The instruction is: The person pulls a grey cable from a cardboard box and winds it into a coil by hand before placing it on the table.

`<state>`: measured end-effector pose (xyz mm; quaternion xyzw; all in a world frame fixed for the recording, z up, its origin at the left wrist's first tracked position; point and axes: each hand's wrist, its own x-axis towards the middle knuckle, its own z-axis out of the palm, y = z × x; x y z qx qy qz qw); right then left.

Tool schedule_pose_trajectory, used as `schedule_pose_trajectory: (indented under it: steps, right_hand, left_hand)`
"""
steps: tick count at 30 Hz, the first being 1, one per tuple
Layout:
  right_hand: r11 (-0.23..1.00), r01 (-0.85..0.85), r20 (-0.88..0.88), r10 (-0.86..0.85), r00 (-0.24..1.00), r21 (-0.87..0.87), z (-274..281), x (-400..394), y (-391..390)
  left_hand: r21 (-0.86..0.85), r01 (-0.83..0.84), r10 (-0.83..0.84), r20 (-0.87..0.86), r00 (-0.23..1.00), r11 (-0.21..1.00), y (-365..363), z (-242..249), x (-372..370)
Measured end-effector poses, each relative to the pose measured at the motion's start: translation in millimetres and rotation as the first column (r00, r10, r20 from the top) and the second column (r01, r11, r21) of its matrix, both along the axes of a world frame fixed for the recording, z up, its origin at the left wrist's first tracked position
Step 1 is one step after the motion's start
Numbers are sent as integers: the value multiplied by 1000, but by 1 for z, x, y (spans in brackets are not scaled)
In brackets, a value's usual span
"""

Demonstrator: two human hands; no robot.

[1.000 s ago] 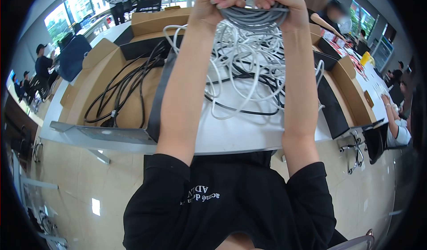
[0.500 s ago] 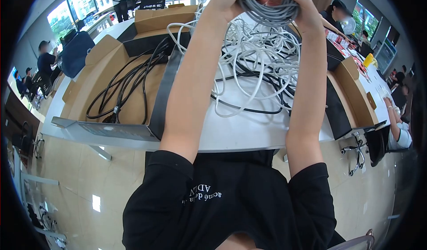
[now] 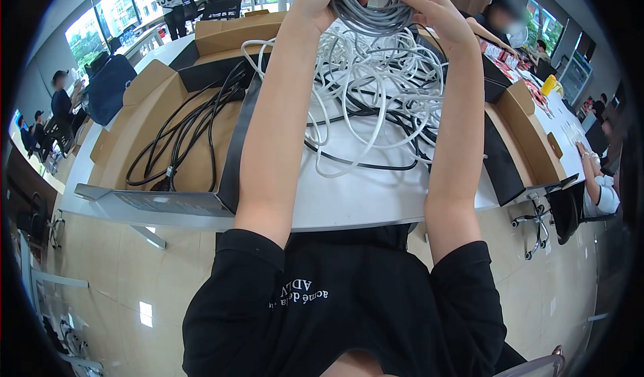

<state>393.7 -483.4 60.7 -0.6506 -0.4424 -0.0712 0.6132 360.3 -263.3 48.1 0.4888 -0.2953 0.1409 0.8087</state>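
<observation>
A coil of grey cable (image 3: 374,21) is held up at the top of the view, above the table. My left hand (image 3: 320,3) grips the coil's left side, with fingertips showing inside the loop. My right hand (image 3: 437,11) holds its right side, fingers over the upper strands. The upper edges of both hands and of the coil are cut off by the frame. Below and behind them lies a tangled heap of white cables (image 3: 379,85), with black cables (image 3: 396,119) running underneath.
An open cardboard box (image 3: 151,119) on the left holds a bundled black cord (image 3: 178,139). Another open box (image 3: 523,132) stands at the right edge of the white table (image 3: 362,206). A dark blue bag (image 3: 111,88) sits beyond the left box. Other people are farther off.
Both hands and the grey coil have shifted left and slightly up in view. The boxes and white cables have moved a little left in view too. My hold on the coil remains.
</observation>
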Motion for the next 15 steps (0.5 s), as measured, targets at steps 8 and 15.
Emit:
schedule_pose_trajectory:
  steps: [8, 15]
  right_hand:
    - [995, -94, -25, 95, 995, 29, 4, 25, -10]
    - [994, 35, 35, -39, 999, 100, 4, 5, 11]
  left_hand:
    - [-149, -102, 113, 62, 992, 984, -2, 0, 6]
    - [-104, -93, 111, 193, 975, 990, -3, 2, -4]
